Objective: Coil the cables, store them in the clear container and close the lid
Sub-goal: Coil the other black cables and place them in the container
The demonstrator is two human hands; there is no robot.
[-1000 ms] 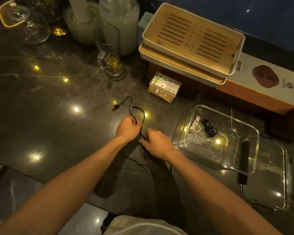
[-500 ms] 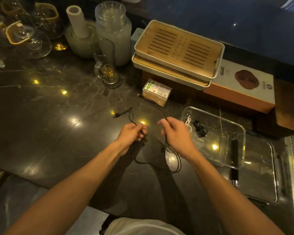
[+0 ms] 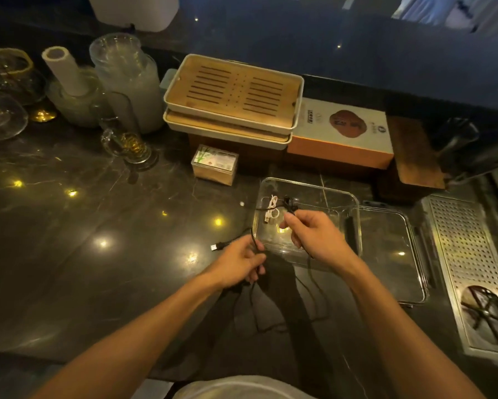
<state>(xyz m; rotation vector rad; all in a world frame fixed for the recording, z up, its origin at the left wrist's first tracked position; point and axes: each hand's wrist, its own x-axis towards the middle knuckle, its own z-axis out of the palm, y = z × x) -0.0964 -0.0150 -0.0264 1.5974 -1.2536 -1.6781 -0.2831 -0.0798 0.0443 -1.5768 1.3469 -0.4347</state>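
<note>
A thin black cable [image 3: 316, 298] hangs in loops between my two hands above the dark counter. My left hand [image 3: 239, 266] grips it near the USB plug, which sticks out to the left. My right hand [image 3: 314, 234] pinches another stretch of it over the front of the clear container [image 3: 354, 203]. Inside the container lie a coiled white cable [image 3: 272, 207] and a coiled black cable [image 3: 289, 203], partly hidden by my fingers. The clear lid [image 3: 391, 254] lies flat on the counter to the container's right.
A small clear box with a bamboo label [image 3: 215, 164] stands behind the container. Stacked bamboo trays [image 3: 233, 96] and an orange-and-white carton [image 3: 342, 131] sit at the back. Glassware [image 3: 124, 82] crowds the back left. A perforated metal drain tray [image 3: 472, 269] lies at the right.
Both hands have carried the black cable to the right, my right hand now over the container. The cable's plug end has been drawn in closer to my left hand.
</note>
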